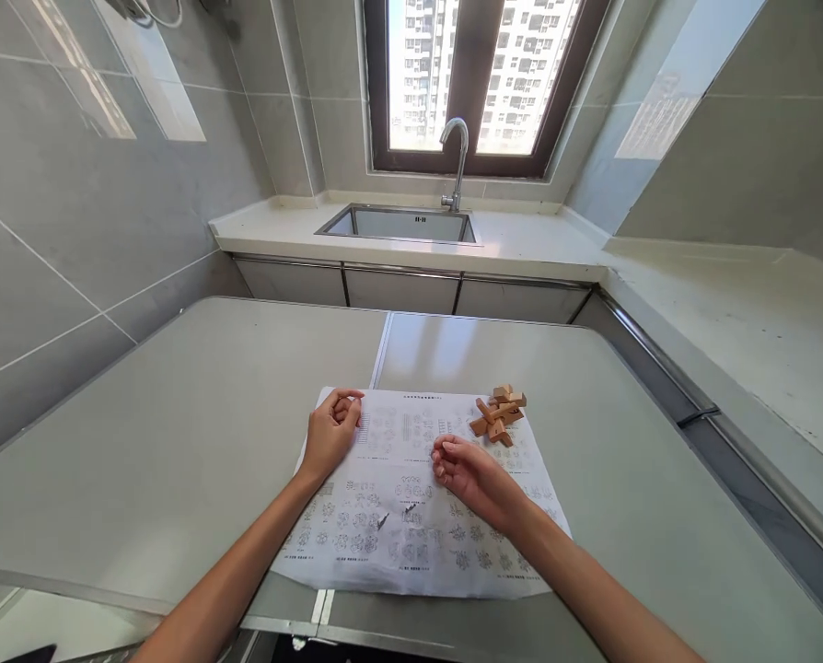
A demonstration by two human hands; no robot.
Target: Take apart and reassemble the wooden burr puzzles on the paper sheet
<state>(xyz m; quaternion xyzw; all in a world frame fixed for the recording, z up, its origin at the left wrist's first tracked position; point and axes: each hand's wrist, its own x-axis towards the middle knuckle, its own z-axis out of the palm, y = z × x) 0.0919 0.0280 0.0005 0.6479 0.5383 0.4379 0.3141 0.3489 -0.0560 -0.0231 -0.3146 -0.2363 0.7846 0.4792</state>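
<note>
A large white sheet of paper (pixel 384 575), creased and printed with many small diagrams, lies on the table. My left hand (pixel 333 428) rests on its upper left part, curled into a loose fist, and nothing shows in it. Over the right half of the sheet is my right hand (pixel 473 474), turned partly palm up. Its fingers are loosely bent and the visible palm holds nothing. Just beyond that hand, at the sheet's upper right corner, sits a wooden interlocking puzzle (pixel 500 414) of several crossed brown pieces. Neither hand touches it.
The pale folding table (pixel 177 442) has a seam (pixel 382 350) across its middle. Beyond it run a white counter (pixel 522 235) with a sink (pixel 411 224), a curved faucet (pixel 459 157) and a window (pixel 467 83). Another counter (pixel 743 313) borders the right side; a tiled wall (pixel 94 212) the left.
</note>
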